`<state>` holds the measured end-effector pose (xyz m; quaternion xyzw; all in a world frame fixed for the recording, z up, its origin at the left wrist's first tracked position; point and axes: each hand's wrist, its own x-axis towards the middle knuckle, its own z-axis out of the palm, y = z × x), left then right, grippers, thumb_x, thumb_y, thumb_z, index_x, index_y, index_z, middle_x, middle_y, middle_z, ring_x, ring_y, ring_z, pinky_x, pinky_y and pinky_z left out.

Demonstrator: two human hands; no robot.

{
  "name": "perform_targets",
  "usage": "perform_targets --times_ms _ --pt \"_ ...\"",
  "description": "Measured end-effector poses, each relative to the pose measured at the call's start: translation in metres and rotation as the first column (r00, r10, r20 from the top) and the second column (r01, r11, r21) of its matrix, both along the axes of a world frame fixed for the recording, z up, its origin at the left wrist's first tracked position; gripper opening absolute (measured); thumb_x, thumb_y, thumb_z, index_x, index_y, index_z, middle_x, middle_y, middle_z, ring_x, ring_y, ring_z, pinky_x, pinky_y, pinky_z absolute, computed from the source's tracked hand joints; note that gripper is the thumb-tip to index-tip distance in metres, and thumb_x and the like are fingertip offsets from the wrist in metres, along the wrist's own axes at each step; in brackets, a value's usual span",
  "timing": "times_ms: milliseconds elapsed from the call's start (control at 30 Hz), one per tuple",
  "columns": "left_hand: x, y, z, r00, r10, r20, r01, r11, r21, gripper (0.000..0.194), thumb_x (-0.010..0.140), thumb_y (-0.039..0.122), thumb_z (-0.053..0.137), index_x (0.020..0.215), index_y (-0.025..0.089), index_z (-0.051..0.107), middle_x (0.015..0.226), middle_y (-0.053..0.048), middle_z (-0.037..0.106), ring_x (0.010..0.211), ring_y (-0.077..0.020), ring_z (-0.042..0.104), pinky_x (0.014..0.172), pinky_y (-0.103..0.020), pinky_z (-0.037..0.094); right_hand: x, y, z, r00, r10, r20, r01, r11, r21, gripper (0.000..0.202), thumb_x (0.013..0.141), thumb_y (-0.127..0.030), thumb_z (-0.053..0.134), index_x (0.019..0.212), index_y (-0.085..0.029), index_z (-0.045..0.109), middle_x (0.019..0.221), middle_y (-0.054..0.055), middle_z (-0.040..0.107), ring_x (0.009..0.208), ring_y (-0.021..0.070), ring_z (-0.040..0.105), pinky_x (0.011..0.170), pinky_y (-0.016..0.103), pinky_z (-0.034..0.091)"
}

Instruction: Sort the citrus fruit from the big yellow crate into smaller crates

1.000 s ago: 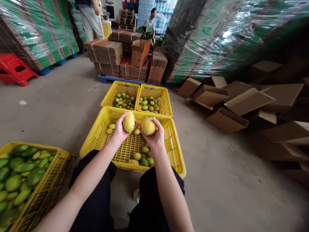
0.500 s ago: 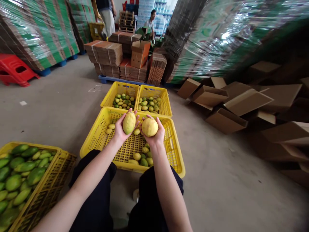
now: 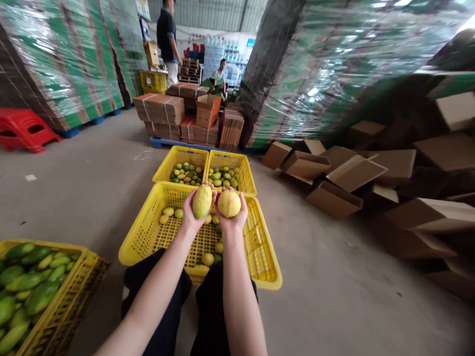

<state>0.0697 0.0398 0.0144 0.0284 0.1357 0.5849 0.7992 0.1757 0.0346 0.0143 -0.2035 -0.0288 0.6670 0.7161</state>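
Left hand (image 3: 192, 210) cups an oval yellow fruit (image 3: 202, 201), fingers half-curled round it; right hand (image 3: 237, 216) cups a rounder yellow fruit (image 3: 229, 203), same half-curl. Fruits side by side, narrow gap, above the large yellow crate (image 3: 135, 237), toward its far rim. Left rear crate (image 3: 162, 167) and right rear crate (image 3: 251, 175) stand just past that rim. Knees (image 3: 159, 277) crowd the near edge. Floor (image 3: 315, 287) runs wide between right wall and cardboard boxes (image 3: 334, 200); narrower strip toward green-fruit crate (image 3: 80, 262), left.
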Motion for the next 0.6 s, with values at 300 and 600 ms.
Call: perform_targets --times_ms 300,600 --pt "0.003 0.0 -0.005 0.992 0.073 0.102 -0.068 0.997 -0.046 0.037 0.098 0.031 0.042 0.127 0.022 0.064 0.103 -0.006 0.075 0.08 -0.0165 0.072 0.071 -0.026 0.061 -0.012 0.003 -0.008 0.997 0.011 -0.082 -0.01 1.0 0.005 0.016 0.083 -0.033 0.06 0.09 -0.019 0.067 0.084 0.003 0.076 0.074 0.0175 0.071 0.077 0.034 0.062" --pt "0.0 0.003 -0.015 0.994 0.07 0.084 -0.069 0.997 -0.017 0.03 0.097 0.034 0.044 0.104 0.017 0.068 0.101 -0.008 0.075 0.066 -0.0144 0.065 0.053 -0.024 0.052 -0.011 0.005 -0.021 0.989 -0.134 -0.061 0.123 0.979 -0.164 0.019 0.076 -0.04 0.059 0.082 -0.022 0.06 0.068 -0.001 0.069 0.063 0.0159 0.067 0.061 0.029 0.059"
